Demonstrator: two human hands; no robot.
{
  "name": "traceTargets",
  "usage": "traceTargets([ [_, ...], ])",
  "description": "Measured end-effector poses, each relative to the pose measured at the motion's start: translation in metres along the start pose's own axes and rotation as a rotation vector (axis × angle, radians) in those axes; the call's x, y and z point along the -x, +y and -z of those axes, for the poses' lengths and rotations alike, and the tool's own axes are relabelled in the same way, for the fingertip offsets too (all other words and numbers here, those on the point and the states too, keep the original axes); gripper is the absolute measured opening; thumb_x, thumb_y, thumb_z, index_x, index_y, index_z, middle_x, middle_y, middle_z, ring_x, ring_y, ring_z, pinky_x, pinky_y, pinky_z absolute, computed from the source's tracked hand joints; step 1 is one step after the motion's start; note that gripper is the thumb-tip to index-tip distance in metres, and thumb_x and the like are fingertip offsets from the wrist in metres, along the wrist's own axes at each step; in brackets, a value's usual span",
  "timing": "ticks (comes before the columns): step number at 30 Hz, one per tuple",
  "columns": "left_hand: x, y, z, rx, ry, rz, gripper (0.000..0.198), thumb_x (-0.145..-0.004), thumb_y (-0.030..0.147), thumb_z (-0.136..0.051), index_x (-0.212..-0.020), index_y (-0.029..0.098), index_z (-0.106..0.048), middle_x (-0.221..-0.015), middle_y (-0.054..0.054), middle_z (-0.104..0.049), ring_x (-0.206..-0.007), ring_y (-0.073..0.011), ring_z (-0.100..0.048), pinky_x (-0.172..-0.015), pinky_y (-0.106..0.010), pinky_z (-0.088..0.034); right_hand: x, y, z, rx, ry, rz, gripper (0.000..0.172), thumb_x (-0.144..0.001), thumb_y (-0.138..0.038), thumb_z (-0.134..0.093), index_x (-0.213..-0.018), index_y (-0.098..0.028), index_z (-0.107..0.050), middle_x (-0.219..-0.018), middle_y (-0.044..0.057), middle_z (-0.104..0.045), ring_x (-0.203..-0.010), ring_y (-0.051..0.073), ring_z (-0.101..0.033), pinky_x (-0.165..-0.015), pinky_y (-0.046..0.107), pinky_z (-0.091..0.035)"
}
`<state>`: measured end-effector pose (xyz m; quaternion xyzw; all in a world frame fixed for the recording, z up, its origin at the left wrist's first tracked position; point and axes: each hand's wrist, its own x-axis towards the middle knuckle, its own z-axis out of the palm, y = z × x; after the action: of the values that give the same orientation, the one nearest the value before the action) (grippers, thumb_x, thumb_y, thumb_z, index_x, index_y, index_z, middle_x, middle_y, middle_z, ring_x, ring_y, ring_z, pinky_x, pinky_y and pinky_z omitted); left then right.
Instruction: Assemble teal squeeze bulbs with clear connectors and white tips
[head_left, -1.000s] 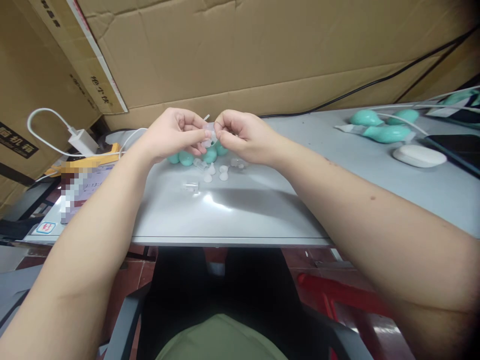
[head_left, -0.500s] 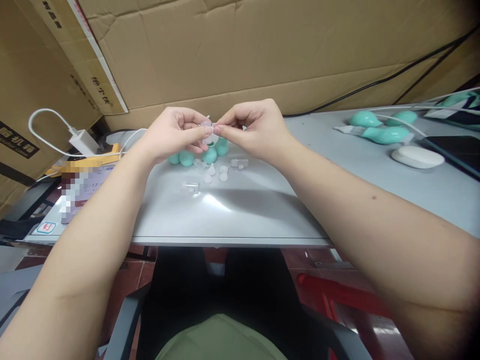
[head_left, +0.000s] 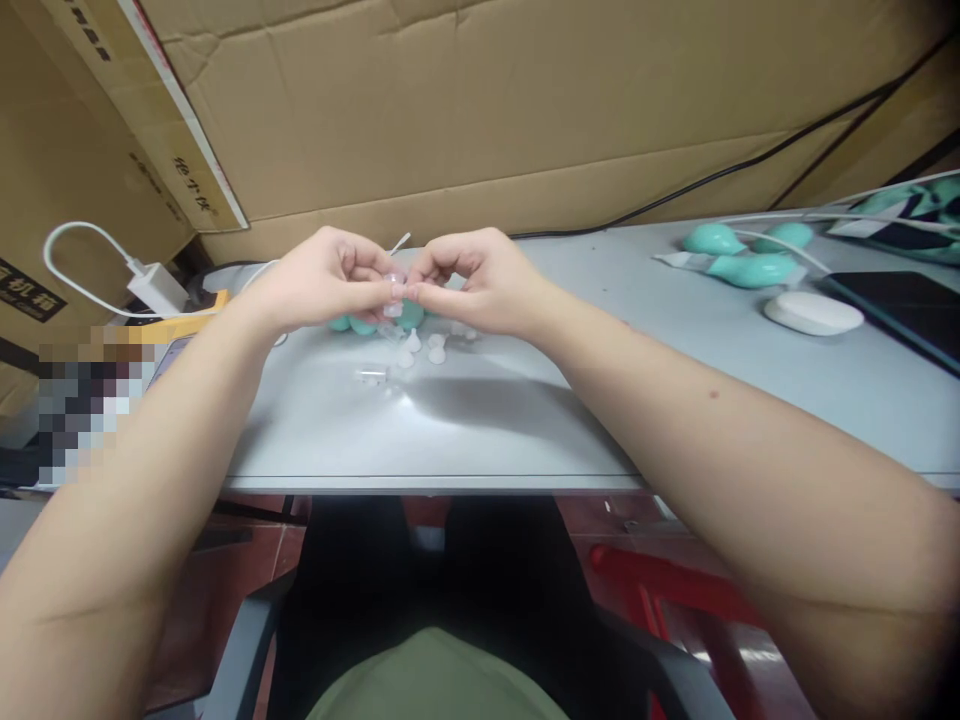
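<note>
Near the back of the table, my left hand (head_left: 334, 280) and my right hand (head_left: 480, 280) meet, thumbs and fingertips pinched together. Between them is a small clear plastic piece (head_left: 394, 308), partly covered by the fingers. Several shiny teal balls (head_left: 363, 326) sit just behind and below the hands, largely hidden. On the table in front lie small white cone-shaped pieces (head_left: 412, 342), some in a pair (head_left: 436, 349). A clear plastic tube (head_left: 373, 376) rests nearer to me. Another clear piece (head_left: 463, 331) shows under my right hand.
Teal pear-shaped objects (head_left: 756, 269), a white rounded mouse-like object (head_left: 814, 313) and a dark flat device (head_left: 900, 310) lie at the right. A white charger (head_left: 157, 290) with its cable stands at the left. Cardboard (head_left: 480, 120) walls the back.
Both hands have shifted slightly left and down in view, still pinched together. The round whitish part seen between them earlier now shows as a smaller clear piece. The camera view has turned a little.
</note>
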<state>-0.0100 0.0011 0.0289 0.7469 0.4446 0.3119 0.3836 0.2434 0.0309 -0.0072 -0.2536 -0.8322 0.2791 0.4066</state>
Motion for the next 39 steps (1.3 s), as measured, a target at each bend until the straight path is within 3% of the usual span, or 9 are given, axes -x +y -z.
traceTargets([
  [6, 0.011, -0.008, 0.001, -0.083, -0.03, -0.031, 0.039, -0.086, 0.05, -0.11, -0.103, 0.022, -0.09, -0.088, -0.008, -0.089, -0.079, -0.023, -0.088, -0.078, -0.037, -0.075, 0.003, -0.002, -0.002, -0.035, -0.157, -0.092, 0.026, -0.096, -0.041, -0.095, -0.087, -0.025, -0.077, -0.077, 0.001, -0.077, -0.072, 0.019, -0.068, -0.067, 0.033, -0.054],
  [11, 0.017, -0.012, 0.001, -0.078, -0.048, -0.029, 0.043, -0.083, 0.053, -0.11, -0.104, 0.02, -0.089, -0.089, -0.009, -0.09, -0.078, -0.0225, -0.086, -0.072, -0.034, -0.069, 0.002, -0.009, 0.006, -0.053, -0.241, -0.166, 0.018, -0.092, -0.026, -0.093, -0.082, -0.024, -0.078, -0.075, 0.001, -0.078, -0.067, 0.018, -0.066, -0.063, 0.032, -0.052],
  [16, 0.018, -0.019, 0.004, -0.214, -0.007, -0.063, 0.033, -0.084, 0.048, -0.106, -0.098, 0.023, -0.09, -0.086, -0.007, -0.089, -0.079, -0.0228, -0.084, -0.069, -0.033, -0.064, 0.001, -0.008, 0.016, 0.008, -0.176, -0.175, 0.017, -0.088, -0.018, -0.092, -0.078, -0.024, -0.079, -0.076, 0.0, -0.076, -0.07, 0.017, -0.064, -0.066, 0.034, -0.05],
  [19, 0.016, -0.021, 0.007, -0.319, -0.014, -0.074, 0.028, -0.08, 0.042, -0.106, -0.096, 0.024, -0.092, -0.078, -0.003, -0.084, -0.073, -0.0214, -0.079, -0.066, -0.033, -0.06, 0.001, 0.001, 0.022, 0.137, -0.2, -0.16, 0.023, -0.086, -0.014, -0.093, -0.073, -0.025, -0.077, -0.069, -0.003, -0.07, -0.065, 0.015, -0.057, -0.065, 0.035, -0.046],
  [24, 0.013, -0.023, 0.009, -0.398, -0.066, -0.069, 0.023, -0.08, 0.039, -0.101, -0.097, 0.026, -0.094, -0.079, -0.001, -0.084, -0.07, -0.0203, -0.077, -0.067, -0.033, -0.059, -0.002, 0.018, 0.026, 0.351, -0.267, -0.084, 0.026, -0.083, -0.013, -0.09, -0.066, -0.026, -0.074, -0.061, -0.008, -0.062, -0.058, 0.012, -0.046, -0.061, 0.035, -0.034],
  [29, 0.012, -0.022, 0.007, -0.515, -0.086, -0.093, 0.021, -0.081, 0.036, -0.092, -0.099, 0.024, -0.093, -0.087, 0.0, -0.088, -0.075, -0.0188, -0.079, -0.072, -0.032, -0.06, -0.004, 0.007, 0.024, 0.503, -0.407, -0.255, 0.023, -0.09, -0.009, -0.083, -0.075, -0.025, -0.079, -0.07, -0.005, -0.073, -0.064, 0.016, -0.057, -0.065, 0.038, -0.039],
  [35, 0.011, -0.023, 0.007, -0.562, -0.124, -0.067, 0.03, -0.082, 0.033, -0.091, -0.11, 0.025, -0.096, -0.095, -0.001, -0.092, -0.079, -0.0206, -0.083, -0.073, -0.032, -0.06, -0.001, -0.004, 0.024, 0.399, -0.355, -0.23, 0.016, -0.1, -0.017, -0.079, -0.087, -0.023, -0.085, -0.075, -0.004, -0.075, -0.068, 0.016, -0.059, -0.072, 0.038, -0.043],
  [39, 0.016, -0.022, 0.006, -0.519, -0.098, -0.1, 0.034, -0.087, 0.048, -0.092, -0.112, 0.025, -0.096, -0.095, -0.004, -0.092, -0.076, -0.0211, -0.082, -0.071, -0.034, -0.062, 0.0, -0.007, 0.019, 0.348, -0.388, -0.153, 0.012, -0.098, -0.019, -0.082, -0.096, -0.025, -0.092, -0.076, -0.005, -0.076, -0.07, 0.015, -0.06, -0.073, 0.036, -0.043],
])
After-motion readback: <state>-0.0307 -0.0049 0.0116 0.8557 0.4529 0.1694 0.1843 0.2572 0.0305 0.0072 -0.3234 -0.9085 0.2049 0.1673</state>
